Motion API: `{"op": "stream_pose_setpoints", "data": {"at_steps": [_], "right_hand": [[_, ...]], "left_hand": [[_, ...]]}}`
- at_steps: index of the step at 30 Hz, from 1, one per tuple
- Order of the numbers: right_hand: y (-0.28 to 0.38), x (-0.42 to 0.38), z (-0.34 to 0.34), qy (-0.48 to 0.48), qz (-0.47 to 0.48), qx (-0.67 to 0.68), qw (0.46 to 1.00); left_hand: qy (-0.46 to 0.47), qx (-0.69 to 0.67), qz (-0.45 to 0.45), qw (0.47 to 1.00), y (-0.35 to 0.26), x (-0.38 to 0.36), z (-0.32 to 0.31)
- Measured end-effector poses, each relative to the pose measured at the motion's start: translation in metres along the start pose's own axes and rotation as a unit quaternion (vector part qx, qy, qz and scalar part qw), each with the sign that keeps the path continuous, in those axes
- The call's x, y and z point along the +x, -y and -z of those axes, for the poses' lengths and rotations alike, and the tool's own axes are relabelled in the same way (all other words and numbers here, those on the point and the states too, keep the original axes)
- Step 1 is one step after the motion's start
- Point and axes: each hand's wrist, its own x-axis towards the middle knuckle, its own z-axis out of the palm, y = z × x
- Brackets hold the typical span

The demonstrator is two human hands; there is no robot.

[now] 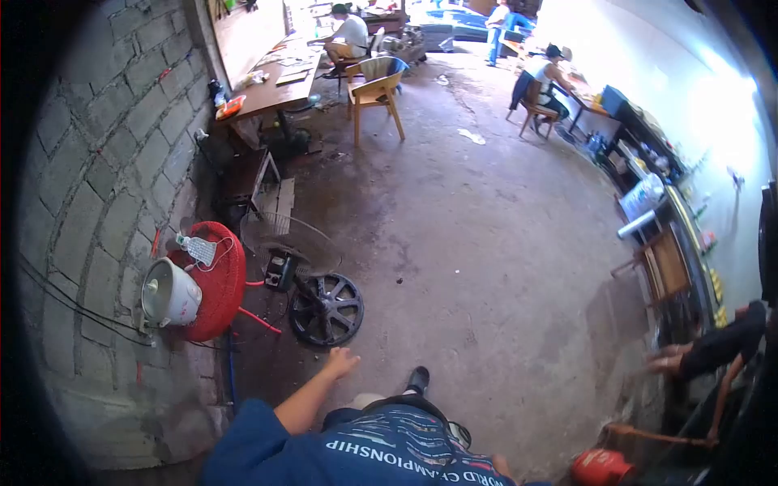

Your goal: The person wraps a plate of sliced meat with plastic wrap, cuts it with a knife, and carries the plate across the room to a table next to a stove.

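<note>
My left hand [342,362] is held low in front of me, fingers loosely apart, with nothing seen in it. Just beyond it is the round black spoked base [350,317] of a floor fan. The fan's wire cage [312,243] and dark motor housing [280,270] extend back and to the left. Beside the fan, a red round-topped stool [220,279] carries a white rice cooker [180,293] and a white power strip [199,249]. My right hand is out of sight; only a bit of that arm shows at the bottom edge.
A block wall [97,186] runs along the left. A wooden table [271,95] and armchair [377,91] stand ahead. Seated people [350,36] work further off. On the right are a wooden chair [666,263], another person's legs [685,356] and a red tank [601,467].
</note>
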Motion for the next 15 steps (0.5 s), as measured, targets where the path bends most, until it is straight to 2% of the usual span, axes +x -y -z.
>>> {"op": "stream_pose_setpoints", "data": {"at_steps": [1,2,3,4,5,6,7,8,9,10,11,12,15], "right_hand": [[-0.04,0.08,0.015,0.034,-0.017,-0.071,0.997],[-0.053,0.154,0.051,-0.062,-0.216,0.262,0.938],[-0.048,0.238,0.102,-0.146,-0.382,0.553,0.726],[-0.057,0.319,0.168,0.084,-0.268,0.251,0.926],[-0.048,0.383,0.227,-0.068,-0.241,0.442,0.862],[-0.058,0.458,0.277,-0.181,-0.111,0.228,0.95],[0.014,0.449,0.392,-0.193,-0.126,0.456,0.859],[0.02,0.518,0.423,-0.268,-0.077,0.477,0.833],[0.086,0.489,0.53,-0.212,-0.041,0.51,0.832],[0.102,0.529,0.568,-0.223,0.011,0.503,0.835],[0.113,0.57,0.593,-0.232,0.064,0.492,0.837],[0.126,0.601,0.607,-0.235,0.063,0.491,0.837],[0.15,0.69,0.634,-0.234,0.098,0.359,0.898]], "left_hand": [[-0.018,-0.017,0.01,1.0,-0.018,0.015,0.007],[-0.052,-0.044,0.008,0.998,-0.041,0.018,0.019],[-0.054,-0.05,0.017,0.997,-0.058,0.022,0.029],[-0.082,-0.077,0.017,0.993,-0.072,0.031,0.04],[-0.113,-0.104,0.014,0.988,-0.088,0.047,0.05],[-0.146,-0.099,0.025,0.984,-0.093,0.064,0.052],[-0.147,-0.1,0.024,0.984,-0.088,0.081,0.049],[-0.149,-0.198,0.056,0.967,-0.087,0.103,0.046],[-0.146,-0.293,0.086,0.941,-0.095,0.134,0.047],[-0.141,-0.292,0.078,0.943,-0.119,0.155,0.059],[-0.126,-0.345,0.104,0.924,-0.139,0.167,0.072],[-0.11,-0.397,0.131,0.902,-0.159,0.18,0.085],[-0.125,-0.449,0.127,0.875,-0.214,0.259,0.122]]}}
